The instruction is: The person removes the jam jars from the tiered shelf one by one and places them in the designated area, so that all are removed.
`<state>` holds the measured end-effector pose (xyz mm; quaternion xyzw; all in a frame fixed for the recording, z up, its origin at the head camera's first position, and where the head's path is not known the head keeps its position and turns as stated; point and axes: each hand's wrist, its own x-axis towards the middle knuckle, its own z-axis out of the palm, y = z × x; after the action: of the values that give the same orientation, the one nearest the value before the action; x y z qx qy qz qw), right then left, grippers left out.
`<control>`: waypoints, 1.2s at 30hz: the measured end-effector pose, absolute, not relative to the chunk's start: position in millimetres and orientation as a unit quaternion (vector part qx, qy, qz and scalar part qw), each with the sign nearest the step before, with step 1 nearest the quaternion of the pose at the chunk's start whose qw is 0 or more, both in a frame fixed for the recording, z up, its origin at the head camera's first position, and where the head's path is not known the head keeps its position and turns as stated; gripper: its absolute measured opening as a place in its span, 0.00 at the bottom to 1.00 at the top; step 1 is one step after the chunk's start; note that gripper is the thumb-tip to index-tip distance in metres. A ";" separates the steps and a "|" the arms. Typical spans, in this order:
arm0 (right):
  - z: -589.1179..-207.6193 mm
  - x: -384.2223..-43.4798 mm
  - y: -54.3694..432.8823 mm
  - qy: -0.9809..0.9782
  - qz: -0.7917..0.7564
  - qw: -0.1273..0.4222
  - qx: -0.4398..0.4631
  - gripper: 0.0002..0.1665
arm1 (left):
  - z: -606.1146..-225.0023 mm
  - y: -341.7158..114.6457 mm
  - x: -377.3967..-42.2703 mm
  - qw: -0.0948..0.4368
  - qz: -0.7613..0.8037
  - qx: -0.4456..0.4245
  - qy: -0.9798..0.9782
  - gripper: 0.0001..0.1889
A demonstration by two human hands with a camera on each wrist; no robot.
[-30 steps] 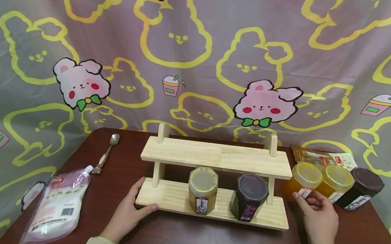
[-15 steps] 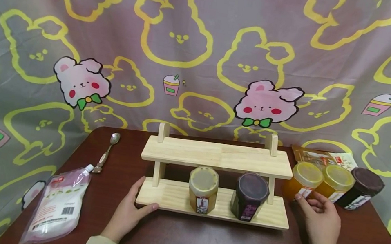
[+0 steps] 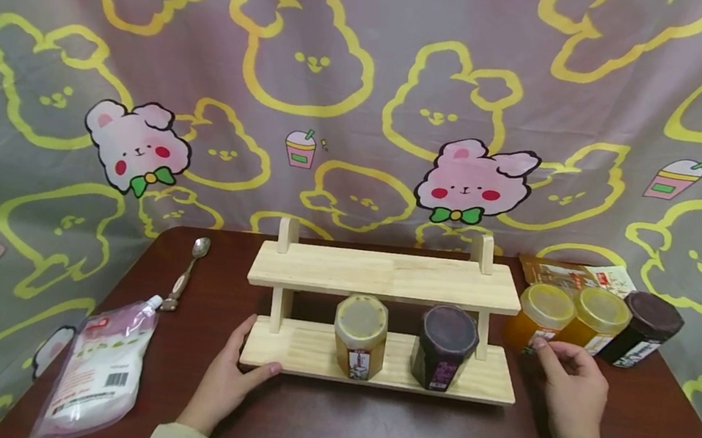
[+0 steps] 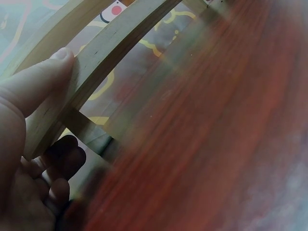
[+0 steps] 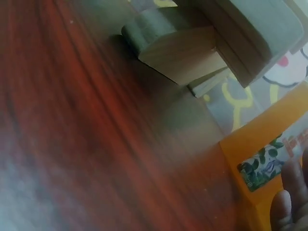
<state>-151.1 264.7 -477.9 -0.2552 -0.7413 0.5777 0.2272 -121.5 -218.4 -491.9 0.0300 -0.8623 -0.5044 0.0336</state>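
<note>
A two-tier wooden shelf [image 3: 294, 345] stands mid-table. At its left end my left hand [image 3: 226, 380] grips the lower board, thumb on the front edge; the left wrist view shows the thumb on the wood [image 4: 103, 53] and the other fingers curled below. The lower board bears a pale-lidded amber jar [image 3: 361, 335] and a dark purple jar [image 3: 444, 346]. On the right, my right hand [image 3: 574, 393] is at the front of an orange jar [image 3: 538, 318], fingers loosely bent. In the right wrist view its fingertips [image 5: 281, 207] are at the jar's label; whether they press it is unclear.
Right of the orange jar are another yellow-lidded jar [image 3: 600, 318] and a dark-lidded jar [image 3: 643, 328]. A brown packet [image 3: 560, 275] lies behind them. On the left lie a spouted pouch [image 3: 98, 371] and a spoon [image 3: 183, 278]. A patterned curtain [image 3: 361, 139] hangs behind the table.
The head view has shifted slightly. My right hand has moved a little to the right relative to the orange jar. My left hand stays on the shelf, and the jars have kept their places.
</note>
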 end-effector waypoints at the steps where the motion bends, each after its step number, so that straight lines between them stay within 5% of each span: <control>1: -475.3 -150.8 263.2 -0.742 0.578 0.228 -0.250 0.14 | -491.9 -218.7 -121.3 0.032 -0.505 0.031 -0.862 0.57; 19: -435.7 -125.4 218.3 -0.715 0.680 0.158 0.046 0.15 | -496.0 -217.8 -121.4 0.041 -0.512 0.020 -0.858 0.56; 25: -436.3 -120.6 204.5 -0.758 0.631 0.126 0.105 0.29 | -496.8 -218.1 -121.7 0.047 -0.505 0.015 -0.862 0.55; 36: -439.4 -118.2 178.5 -0.849 0.518 0.075 0.071 0.55 | -491.8 -218.4 -120.6 0.044 -0.507 0.011 -0.861 0.54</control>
<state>-118.2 178.5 -439.4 0.0711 -0.8492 0.5179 0.0752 -120.6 -218.4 -491.8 0.0110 -0.8606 -0.5072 0.0436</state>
